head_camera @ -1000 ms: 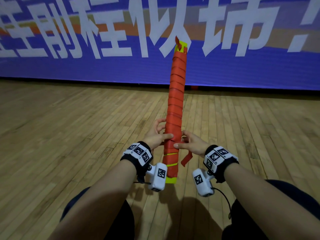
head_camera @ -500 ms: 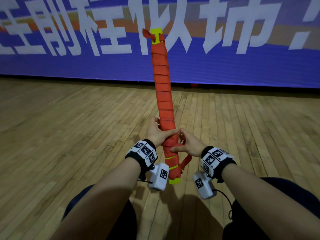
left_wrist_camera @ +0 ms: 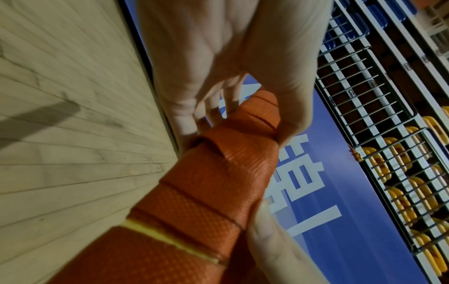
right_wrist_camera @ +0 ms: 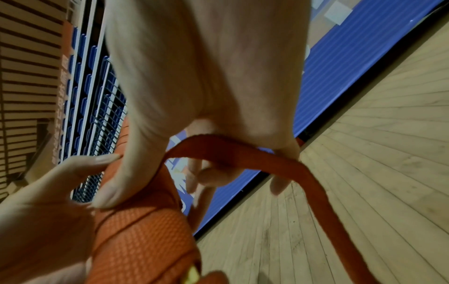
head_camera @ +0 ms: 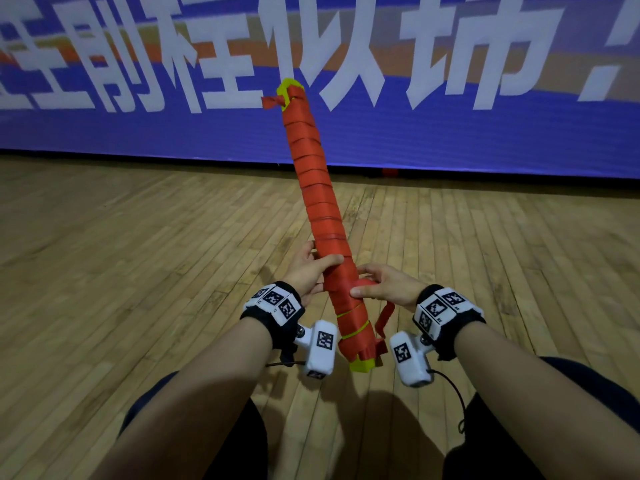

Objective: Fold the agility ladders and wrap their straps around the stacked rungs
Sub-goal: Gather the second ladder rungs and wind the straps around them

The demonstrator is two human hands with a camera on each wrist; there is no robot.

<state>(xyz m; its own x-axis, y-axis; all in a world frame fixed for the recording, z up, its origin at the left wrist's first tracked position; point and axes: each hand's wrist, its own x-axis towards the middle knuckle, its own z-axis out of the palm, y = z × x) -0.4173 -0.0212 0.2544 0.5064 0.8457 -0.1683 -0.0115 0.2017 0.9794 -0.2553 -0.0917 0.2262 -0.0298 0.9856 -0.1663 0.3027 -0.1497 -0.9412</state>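
wood plank floor (head_camera: 138,237), banner (head_camera: 485,133) at far edge

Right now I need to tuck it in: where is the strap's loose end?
In the head view the loose end hangs right of the wrapped bundle, under the right hand.

I see open wooden floor (head_camera: 138,254) on both sides of the wrapped ladder bundle (head_camera: 318,202), so either hand could swing wide. Ahead, the blue banner (head_camera: 450,140) walls off the far side. Between my wrists, a loose strap (head_camera: 384,317) hangs in the way.
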